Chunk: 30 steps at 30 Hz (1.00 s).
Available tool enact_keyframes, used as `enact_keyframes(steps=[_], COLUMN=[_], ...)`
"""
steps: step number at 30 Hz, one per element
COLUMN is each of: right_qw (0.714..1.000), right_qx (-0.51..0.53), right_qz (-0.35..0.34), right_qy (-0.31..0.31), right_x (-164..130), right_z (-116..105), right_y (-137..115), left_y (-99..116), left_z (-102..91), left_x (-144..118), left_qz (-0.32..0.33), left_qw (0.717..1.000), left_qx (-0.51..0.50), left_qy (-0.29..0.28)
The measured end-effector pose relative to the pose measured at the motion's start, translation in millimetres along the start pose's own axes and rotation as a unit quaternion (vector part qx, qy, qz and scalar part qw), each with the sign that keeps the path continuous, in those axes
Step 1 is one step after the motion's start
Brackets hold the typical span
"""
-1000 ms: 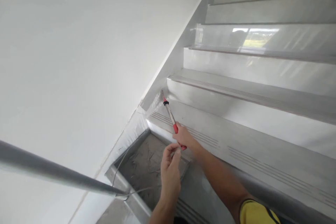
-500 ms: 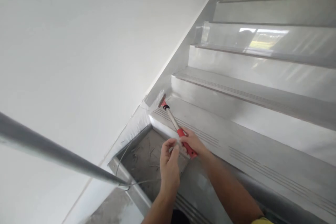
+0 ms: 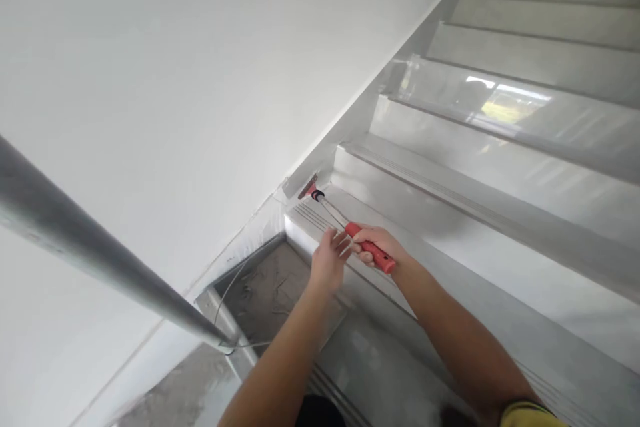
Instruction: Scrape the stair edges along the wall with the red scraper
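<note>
My right hand (image 3: 375,245) is wrapped round the red handle of a long-handled scraper (image 3: 367,247). From the handle, a pale shaft slants up and left to a red head with a wide blade. The blade sits against the grey skirting (image 3: 320,165) at the wall end of a stair tread (image 3: 367,213); I cannot tell how firmly it touches. Just left of the handle is my left hand (image 3: 329,260), its fingers loosely bent and a little apart, with nothing visible in them.
A grey metal pipe (image 3: 115,247) slants across the left side, in front of the white wall (image 3: 150,80). At its lower end a thin cable (image 3: 227,293) loops over a dusty recessed patch (image 3: 270,280). Pale stone steps (image 3: 450,160) climb to the upper right.
My right hand and the scraper handle have moved up and right, while the blade stays near the skirting. My left hand has risen closer to the shaft, its fingers loosened. The view has shifted.
</note>
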State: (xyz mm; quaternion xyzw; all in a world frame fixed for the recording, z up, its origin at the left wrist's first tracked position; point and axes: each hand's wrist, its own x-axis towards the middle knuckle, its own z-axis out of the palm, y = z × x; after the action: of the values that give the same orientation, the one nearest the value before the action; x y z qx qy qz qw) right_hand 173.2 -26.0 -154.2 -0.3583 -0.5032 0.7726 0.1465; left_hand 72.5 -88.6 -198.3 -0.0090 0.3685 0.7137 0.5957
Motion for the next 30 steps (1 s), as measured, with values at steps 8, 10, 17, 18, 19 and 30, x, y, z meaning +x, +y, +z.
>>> enact_keyframes(steps=[8, 10, 17, 18, 19, 30], right_qw=[0.998, 0.997, 0.994, 0.993, 0.992, 0.996], right_qx=[0.008, 0.011, 0.019, 0.021, 0.019, 0.008], right_qz=[0.066, 0.072, 0.108, 0.114, 0.118, 0.086], right_qy=[0.015, 0.015, 0.028, 0.033, 0.04, 0.017], right_x=[-4.8, -6.8, 13.8, 17.8, 20.2, 14.2], right_z=[7.7, 12.5, 12.1, 10.3, 8.6, -10.6], right_y=[-34.2, -41.2, -43.9, -41.8, -39.7, -40.0], left_y=[12.2, 13.7, 14.0, 12.4, 10.9, 6.2], left_z=[62.0, 63.5, 60.9, 59.8, 58.9, 70.6], left_x=[53.8, 54.9, 73.6, 77.0, 79.1, 81.0], left_qz=[0.041, 0.061, 0.077, 0.073, 0.07, 0.084], left_qw=[0.993, 0.992, 0.993, 0.994, 0.994, 0.995], left_qx=[-0.111, -0.106, -0.075, -0.066, -0.052, -0.02], left_qy=[-0.004, 0.018, 0.042, 0.056, 0.068, 0.058])
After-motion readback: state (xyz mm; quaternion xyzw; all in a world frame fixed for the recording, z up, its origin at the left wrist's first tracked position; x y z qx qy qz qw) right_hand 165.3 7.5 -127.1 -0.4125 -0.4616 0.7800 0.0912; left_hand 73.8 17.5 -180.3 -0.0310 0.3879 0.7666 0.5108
